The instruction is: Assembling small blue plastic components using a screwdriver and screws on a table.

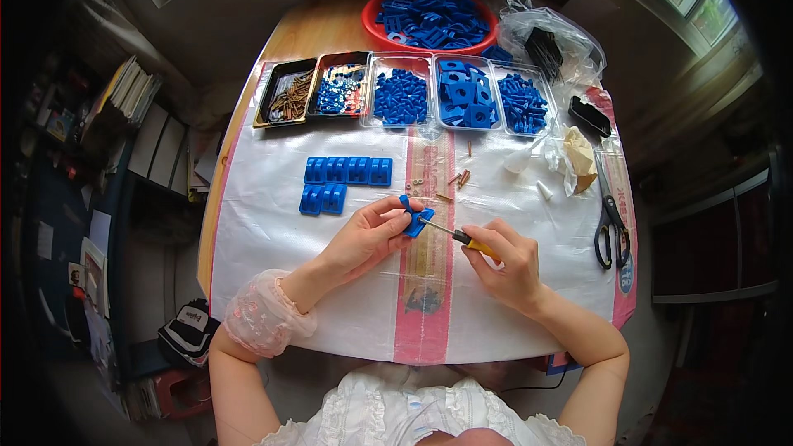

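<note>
Blue plastic piece (415, 218) is pinched shut in the left hand (369, 235) at frame middle | yellow screwdriver (462, 237) is gripped tight by the right hand (510, 263), tip touching the piece | finished blue pieces (345, 171) are lined up just upper left on the counter (273, 223)

Red bowl (373, 26) of blue parts at top centre, five trays (400, 92) below it, black scissors (611, 223) at right, finished blue blocks (348, 170) left of centre.
</note>
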Action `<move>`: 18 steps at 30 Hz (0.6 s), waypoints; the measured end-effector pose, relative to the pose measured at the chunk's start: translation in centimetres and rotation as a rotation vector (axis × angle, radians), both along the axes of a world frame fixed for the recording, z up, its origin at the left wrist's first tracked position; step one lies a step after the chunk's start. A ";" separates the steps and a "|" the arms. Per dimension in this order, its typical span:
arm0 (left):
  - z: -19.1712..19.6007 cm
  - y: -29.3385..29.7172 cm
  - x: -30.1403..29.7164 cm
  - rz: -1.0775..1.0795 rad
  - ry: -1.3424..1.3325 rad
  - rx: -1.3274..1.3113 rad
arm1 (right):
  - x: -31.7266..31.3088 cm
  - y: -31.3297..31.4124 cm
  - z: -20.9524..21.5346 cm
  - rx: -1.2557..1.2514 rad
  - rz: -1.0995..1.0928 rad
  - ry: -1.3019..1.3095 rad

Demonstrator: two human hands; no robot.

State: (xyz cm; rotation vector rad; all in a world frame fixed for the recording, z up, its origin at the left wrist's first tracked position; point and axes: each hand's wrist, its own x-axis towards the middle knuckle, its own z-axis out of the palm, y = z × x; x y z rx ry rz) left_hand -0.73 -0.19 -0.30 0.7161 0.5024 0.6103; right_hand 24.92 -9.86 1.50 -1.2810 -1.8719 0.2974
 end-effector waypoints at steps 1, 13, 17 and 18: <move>0.0 0.0 0.0 0.001 0.010 0.011 | 0.0 0.0 0.1 0.006 -0.003 -0.012; 0.5 -0.4 0.2 0.042 0.239 0.361 | 0.6 0.4 0.7 0.335 -0.035 -0.340; 0.4 -0.4 0.1 0.021 0.239 0.378 | 0.6 0.3 0.5 0.373 -0.011 -0.367; 0.3 -0.4 0.1 0.022 0.233 0.380 | 0.7 0.3 0.4 0.379 -0.004 -0.376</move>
